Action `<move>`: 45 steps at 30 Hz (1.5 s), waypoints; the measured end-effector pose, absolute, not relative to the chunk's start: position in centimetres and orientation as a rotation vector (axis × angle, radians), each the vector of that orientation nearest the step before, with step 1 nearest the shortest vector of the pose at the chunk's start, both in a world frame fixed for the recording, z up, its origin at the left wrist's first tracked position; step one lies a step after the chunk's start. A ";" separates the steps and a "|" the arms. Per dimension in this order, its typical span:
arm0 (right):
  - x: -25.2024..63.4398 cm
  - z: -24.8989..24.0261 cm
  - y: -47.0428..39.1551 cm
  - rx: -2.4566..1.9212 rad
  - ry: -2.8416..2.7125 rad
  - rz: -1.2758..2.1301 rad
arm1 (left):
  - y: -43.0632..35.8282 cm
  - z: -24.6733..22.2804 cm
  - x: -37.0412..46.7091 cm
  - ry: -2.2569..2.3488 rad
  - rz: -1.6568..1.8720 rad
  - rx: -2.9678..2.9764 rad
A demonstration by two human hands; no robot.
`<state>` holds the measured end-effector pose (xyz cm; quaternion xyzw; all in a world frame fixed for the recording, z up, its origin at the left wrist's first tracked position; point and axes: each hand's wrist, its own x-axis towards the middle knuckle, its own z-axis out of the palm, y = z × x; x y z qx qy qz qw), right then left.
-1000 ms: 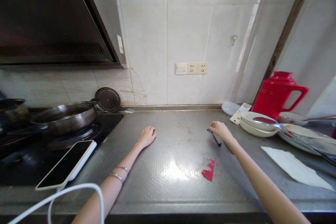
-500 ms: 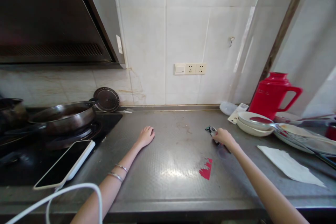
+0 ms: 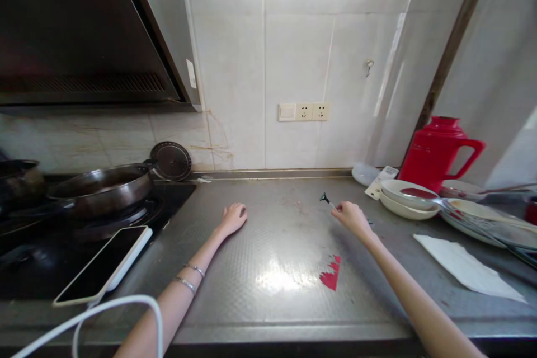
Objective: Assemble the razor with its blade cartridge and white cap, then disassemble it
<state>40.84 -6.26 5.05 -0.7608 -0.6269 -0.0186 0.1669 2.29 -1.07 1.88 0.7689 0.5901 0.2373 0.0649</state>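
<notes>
My right hand point(image 3: 351, 217) is closed on the handle of a small razor point(image 3: 326, 199), whose dark head points up and left over the steel counter. Below and left of that hand, a jagged red patch point(image 3: 330, 275) lies flat on the counter point(image 3: 251, 302). My left hand point(image 3: 234, 219) rests on the counter left of centre, fingers curled down; whether anything is under them cannot be made out. Two silver bracelets circle the left wrist. Faint brownish marks show on the metal between the hands. Something small and dark lies just behind my right wrist.
At left, a pan point(image 3: 104, 190) sits on the black stove, with a phone point(image 3: 103, 265) and white cable nearer. At right are a red thermos point(image 3: 436, 154), stacked bowls point(image 3: 406, 210), plates point(image 3: 495, 221), a white tissue point(image 3: 465, 268) and a card point(image 3: 381, 182).
My right hand has shifted slightly left with the razor, whose head now reaches further up and left. The dark item behind the wrist shows more separately. My left hand has stayed put.
</notes>
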 end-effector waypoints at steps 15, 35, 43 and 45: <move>27.4 8.7 -9.6 -1.721 -1.954 -0.378 | -3.3 8.9 13.9 1.265 0.830 1.849; 28.1 8.1 -11.1 -1.877 -2.169 -0.450 | -0.3 7.4 9.4 1.614 0.376 2.025; 36.2 7.8 -9.3 -2.265 -1.939 -0.244 | 1.3 4.8 8.7 1.731 0.197 2.129; 37.8 7.6 -9.2 -2.335 -1.876 -0.170 | 1.5 4.4 8.9 1.768 0.192 2.154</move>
